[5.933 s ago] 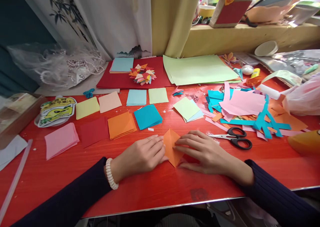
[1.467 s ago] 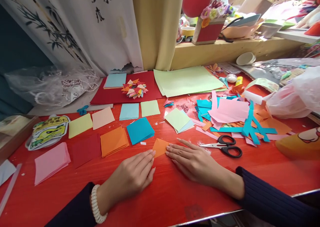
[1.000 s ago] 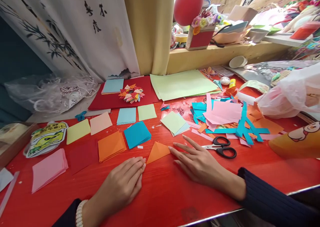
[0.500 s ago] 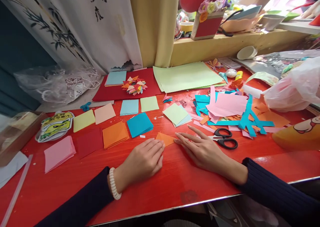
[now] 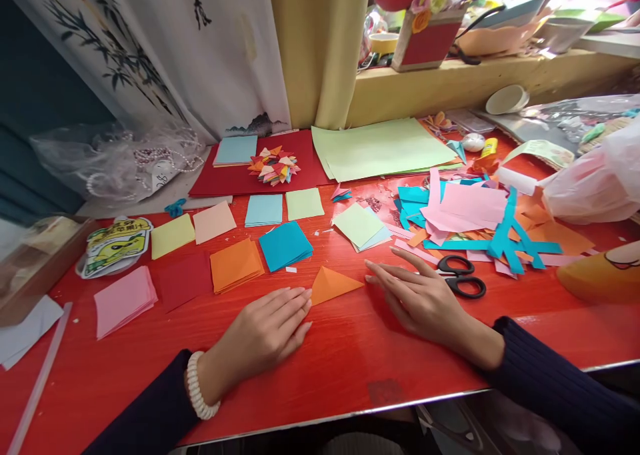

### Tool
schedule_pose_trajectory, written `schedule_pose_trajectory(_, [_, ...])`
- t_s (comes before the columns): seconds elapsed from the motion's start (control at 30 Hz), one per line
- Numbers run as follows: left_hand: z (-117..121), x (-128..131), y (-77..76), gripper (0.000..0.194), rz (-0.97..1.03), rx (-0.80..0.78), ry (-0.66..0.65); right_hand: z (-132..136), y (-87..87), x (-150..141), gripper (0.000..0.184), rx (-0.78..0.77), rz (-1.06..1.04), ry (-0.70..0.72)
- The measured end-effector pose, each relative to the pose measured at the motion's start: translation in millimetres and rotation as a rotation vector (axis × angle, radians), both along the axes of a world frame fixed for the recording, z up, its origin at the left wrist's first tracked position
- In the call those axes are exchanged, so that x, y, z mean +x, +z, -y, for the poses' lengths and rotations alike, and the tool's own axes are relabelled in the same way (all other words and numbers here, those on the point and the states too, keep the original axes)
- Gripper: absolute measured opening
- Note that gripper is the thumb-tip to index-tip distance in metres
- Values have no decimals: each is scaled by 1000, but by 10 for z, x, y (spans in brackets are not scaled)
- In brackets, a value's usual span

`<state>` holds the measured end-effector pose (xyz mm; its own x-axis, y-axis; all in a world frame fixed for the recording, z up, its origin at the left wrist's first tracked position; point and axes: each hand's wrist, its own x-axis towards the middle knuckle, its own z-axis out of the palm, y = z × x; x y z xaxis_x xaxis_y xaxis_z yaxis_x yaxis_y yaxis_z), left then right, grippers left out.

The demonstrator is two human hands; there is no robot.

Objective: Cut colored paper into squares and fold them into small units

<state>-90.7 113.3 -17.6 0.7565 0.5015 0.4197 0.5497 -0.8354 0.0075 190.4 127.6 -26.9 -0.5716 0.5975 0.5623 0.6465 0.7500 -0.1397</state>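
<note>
A piece of orange paper (image 5: 334,287), folded into a triangle with a crease down from its top point, lies on the red table (image 5: 320,375). My left hand (image 5: 265,328) rests flat at its left corner, the fingertips at the paper's edge. Just off its right corner is my right hand (image 5: 420,301), with the fingers stretched out and nothing held. Black-handled scissors (image 5: 463,285) lie behind my right hand, which hides part of the blades.
Stacks of square paper, among them blue (image 5: 285,246), orange (image 5: 235,269) and pink (image 5: 125,301), spread across the left and middle. Cut paper scraps (image 5: 470,208) heap at the right. A folded paper ring (image 5: 274,165) sits on a red sheet at the back.
My left hand has slid left off the orange paper, uncovering more of the triangle. My right hand has moved slightly away from its right corner. The camera view has shifted a little.
</note>
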Motion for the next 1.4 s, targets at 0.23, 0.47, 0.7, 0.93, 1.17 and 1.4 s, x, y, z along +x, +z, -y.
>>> schedule_pose_trajectory(0.23, [-125, 110, -85, 47, 59, -239, 217, -14, 133, -143, 31, 3, -110, -52])
schedule_pose_trajectory(0.47, [-135, 238, -14, 18, 54, -293, 90, -4, 77, -244, 28, -218, -18, 91])
schedule_pose_trajectory(0.7, [-245, 176, 17, 24, 46, -161, -182, -28, 52, -177, 34, -216, 109, 286])
schedule_pose_trajectory(0.93, [-268, 104, 68, 25, -2, -187, -92, -9, 59, -181, 34, -82, 225, 269])
schedule_pose_trajectory(1.17, [-205, 112, 62, 46, -10, -172, -107, 35, 99, -188, 25, 101, 318, 330])
schedule_pose_trajectory(1.4, [-211, 81, 64, 36, -72, -128, -141, 68, 127, -226, 25, 106, 310, 392])
